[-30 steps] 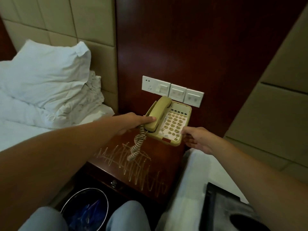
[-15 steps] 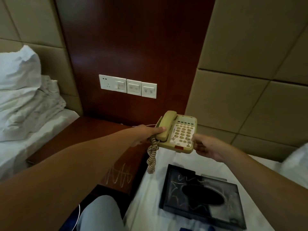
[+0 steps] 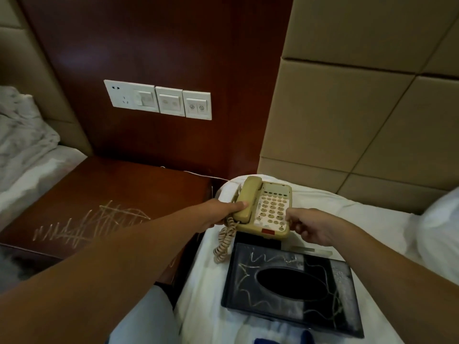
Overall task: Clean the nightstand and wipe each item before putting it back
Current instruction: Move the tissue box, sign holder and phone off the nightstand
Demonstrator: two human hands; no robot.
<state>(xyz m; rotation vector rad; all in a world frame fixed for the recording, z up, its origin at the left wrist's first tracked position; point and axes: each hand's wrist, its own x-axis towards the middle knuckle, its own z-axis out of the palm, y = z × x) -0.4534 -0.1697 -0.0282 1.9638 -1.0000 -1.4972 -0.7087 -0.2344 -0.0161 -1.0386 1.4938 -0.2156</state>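
The telephone (image 3: pixel 263 209) sits over the bed's white sheet (image 3: pixel 347 219), just beyond the black tissue box (image 3: pixel 293 289). The left hand (image 3: pixel 223 211) grips its handset side, thumb pressing the receiver so it stays seated; the right hand (image 3: pixel 310 228) pinches the base's right edge. Both likely hold it level for setting down. The nightstand (image 3: pixel 104 199), bare and scribbled with pale marks, looks ready for wiping.
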